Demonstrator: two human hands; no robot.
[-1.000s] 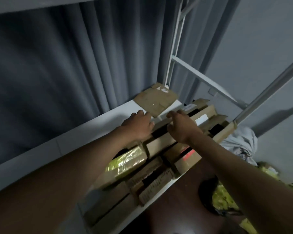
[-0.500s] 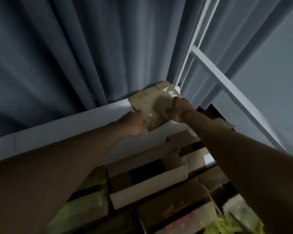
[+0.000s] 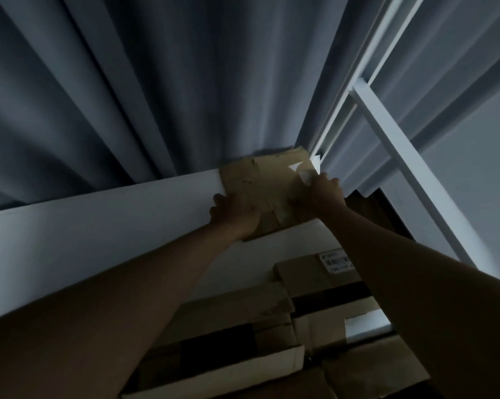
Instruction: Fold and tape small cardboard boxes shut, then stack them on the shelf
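Two bare forearms, seen from the wearer's own viewpoint — no sleeves, cuffs or gloves visible anywhere along them. Left hand (image 3: 237,213) & right hand (image 3: 325,191) are both bare too: no rings, watch, bracelet or wrist strap can be made out. Forearms look smooth, w/ no marks or tattoos discernible in the dim light. Fingernails & finer detail too dark and blurred to tell — upper arms are out of frame.

Dim light. A grey pleated curtain (image 3: 162,90) hangs across the back. A white metal frame (image 3: 392,156) crosses a pale wall (image 3: 479,145) at right.
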